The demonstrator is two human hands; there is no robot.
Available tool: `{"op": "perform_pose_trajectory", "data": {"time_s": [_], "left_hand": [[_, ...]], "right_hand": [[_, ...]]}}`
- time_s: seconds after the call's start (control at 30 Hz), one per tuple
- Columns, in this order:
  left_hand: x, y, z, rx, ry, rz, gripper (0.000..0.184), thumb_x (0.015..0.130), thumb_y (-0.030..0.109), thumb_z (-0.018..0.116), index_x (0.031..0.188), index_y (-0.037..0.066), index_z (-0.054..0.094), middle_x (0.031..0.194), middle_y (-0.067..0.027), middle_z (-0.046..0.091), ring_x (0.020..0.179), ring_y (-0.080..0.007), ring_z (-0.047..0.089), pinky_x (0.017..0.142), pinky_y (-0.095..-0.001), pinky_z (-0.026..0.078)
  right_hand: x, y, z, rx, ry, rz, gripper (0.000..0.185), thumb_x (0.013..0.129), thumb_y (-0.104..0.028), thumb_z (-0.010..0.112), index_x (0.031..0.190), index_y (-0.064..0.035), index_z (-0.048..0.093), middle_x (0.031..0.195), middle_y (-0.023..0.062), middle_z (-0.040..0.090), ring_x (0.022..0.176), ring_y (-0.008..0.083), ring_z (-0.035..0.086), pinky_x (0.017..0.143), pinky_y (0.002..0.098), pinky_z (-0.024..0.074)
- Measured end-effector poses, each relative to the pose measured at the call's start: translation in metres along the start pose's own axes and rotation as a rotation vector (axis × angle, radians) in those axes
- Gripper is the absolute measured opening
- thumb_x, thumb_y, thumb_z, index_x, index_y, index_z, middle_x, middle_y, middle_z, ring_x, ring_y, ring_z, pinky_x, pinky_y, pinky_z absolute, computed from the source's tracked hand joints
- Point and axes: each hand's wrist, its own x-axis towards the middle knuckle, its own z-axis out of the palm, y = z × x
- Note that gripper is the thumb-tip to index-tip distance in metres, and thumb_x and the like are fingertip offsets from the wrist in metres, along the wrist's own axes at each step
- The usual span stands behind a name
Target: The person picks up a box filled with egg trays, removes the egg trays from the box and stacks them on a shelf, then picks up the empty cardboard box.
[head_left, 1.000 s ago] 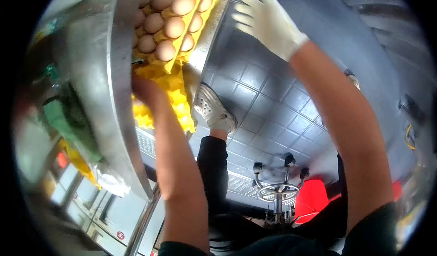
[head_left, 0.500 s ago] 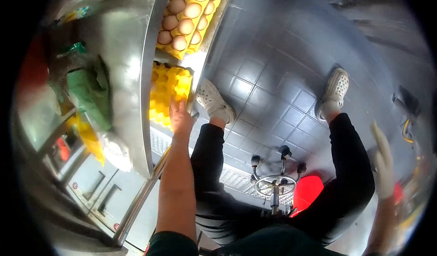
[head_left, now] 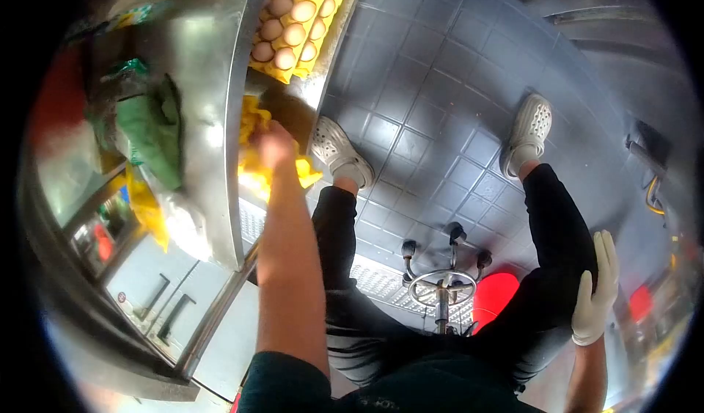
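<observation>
My bare left hand (head_left: 276,147), blurred by motion, grips a yellow egg tray (head_left: 258,177) at the edge of the metal counter. The tray looks crumpled and tilted, and no eggs show in it. My fingertips cannot be made out clearly. My right hand (head_left: 598,292) wears a pale glove and lies against the outer side of my right knee, its fingers stretched out and nothing held. Just beyond the held tray, brown eggs (head_left: 293,34) sit in more yellow trays (head_left: 282,74).
On the metal counter (head_left: 213,61) to the left lies a green cloth (head_left: 154,134) beside a clear plastic bag (head_left: 183,222). A wheeled stool base (head_left: 443,288) and a red bucket (head_left: 495,297) are between my legs. Grey tiles cover the floor (head_left: 433,97).
My left hand has moved up and left over the tray, which now looks crumpled and tilted, baring the surface behind it. My gloved right hand has come in against my knee.
</observation>
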Motion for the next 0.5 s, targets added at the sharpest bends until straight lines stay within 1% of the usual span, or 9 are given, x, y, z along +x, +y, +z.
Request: {"op": "perform_pose_trajectory", "data": {"time_s": [0.03,0.07,0.13,0.2,0.27,0.33,0.37,0.43,0.5], "left_hand": [[0.026,-0.013,0.007,0.075,-0.05,-0.011,0.048,0.105,0.034,0.053,0.135,-0.001,0.065,0.14,-0.0291,0.062,0.127,-0.0454,0.06,0.113,-0.0534,0.043],[0.06,-0.019,0.014,-0.23,0.086,-0.027,0.057,0.105,0.043,0.052,0.133,-0.005,0.065,0.136,-0.032,0.063,0.125,-0.0522,0.059,0.108,-0.0548,0.047],[0.08,0.011,-0.029,-0.66,0.021,-0.167,0.061,0.106,0.043,0.055,0.144,-0.005,0.054,0.148,-0.0311,0.054,0.134,-0.0488,0.053,0.115,-0.0506,0.042],[0.072,0.035,-0.06,-0.802,-0.028,-0.204,0.07,0.107,0.043,0.058,0.155,-0.006,0.043,0.16,-0.0302,0.044,0.144,-0.0454,0.048,0.121,-0.0464,0.037],[0.062,0.014,-0.04,-0.454,0.009,0.016,0.075,0.103,0.04,0.062,0.158,-0.005,0.039,0.164,-0.0291,0.037,0.15,-0.0437,0.04,0.126,-0.0477,0.031],[0.019,-0.006,-0.012,-0.308,0.07,0.08,0.081,0.098,0.038,0.066,0.159,-0.004,0.035,0.168,-0.0286,0.03,0.154,-0.0432,0.032,0.127,-0.0497,0.027],[-0.002,-0.019,-0.007,-0.164,0.028,0.115,0.086,0.092,0.035,0.069,0.161,-0.003,0.033,0.169,-0.0307,0.024,0.157,-0.0459,0.022,0.129,-0.0518,0.022],[-0.044,-0.051,0.014,-0.07,0.093,0.089,0.092,0.085,0.033,0.075,0.16,-0.002,0.034,0.167,-0.0337,0.026,0.153,-0.0499,0.031,0.127,-0.0545,0.025],[-0.077,-0.056,0.004,-0.075,0.134,-0.064,0.087,0.088,0.039,0.074,0.156,-0.001,0.039,0.157,-0.0322,0.041,0.144,-0.048,0.042,0.12,-0.053,0.038]], "right_hand": [[0.002,0.0,0.0,0.001,-0.007,0.006,0.052,0.104,-0.018,0.049,0.151,0.0039,0.052,0.158,0.025,0.049,0.146,0.0413,0.047,0.124,0.0478,0.0317],[0.002,0.001,0.001,0.012,-0.006,0.013,0.052,0.105,-0.02,0.048,0.151,0.0045,0.052,0.158,0.0252,0.049,0.146,0.0414,0.047,0.124,0.0478,0.0319],[0.002,0.004,0.002,0.033,-0.003,0.025,0.053,0.107,-0.024,0.046,0.151,0.0058,0.051,0.157,0.0256,0.049,0.146,0.0417,0.047,0.124,0.0479,0.0323],[0.006,0.007,0.003,0.046,-0.01,0.023,0.054,0.109,-0.026,0.044,0.151,0.0067,0.051,0.157,0.0257,0.049,0.146,0.0418,0.047,0.123,0.048,0.0327],[0.009,0.007,0.003,0.053,-0.02,0.017,0.054,0.11,-0.027,0.043,0.151,0.0073,0.051,0.157,0.0258,0.05,0.146,0.0418,0.047,0.123,0.048,0.0329],[0.011,0.005,0.005,0.051,-0.024,0.006,0.054,0.109,-0.027,0.043,0.151,0.0074,0.051,0.156,0.026,0.05,0.146,0.0416,0.047,0.123,0.048,0.0329],[0.012,0.004,0.005,0.053,-0.029,0.004,0.054,0.11,-0.026,0.043,0.15,0.0075,0.051,0.156,0.0261,0.051,0.146,0.0417,0.048,0.123,0.048,0.0331],[0.012,0.002,0.004,0.058,-0.04,0.001,0.053,0.11,-0.026,0.042,0.15,0.0079,0.052,0.155,0.0263,0.052,0.145,0.0417,0.048,0.123,0.0479,0.0335],[0.012,0.003,0.001,0.057,-0.04,-0.011,0.052,0.109,-0.025,0.042,0.149,0.008,0.052,0.154,0.0264,0.052,0.145,0.0419,0.049,0.123,0.0479,0.034]]}}
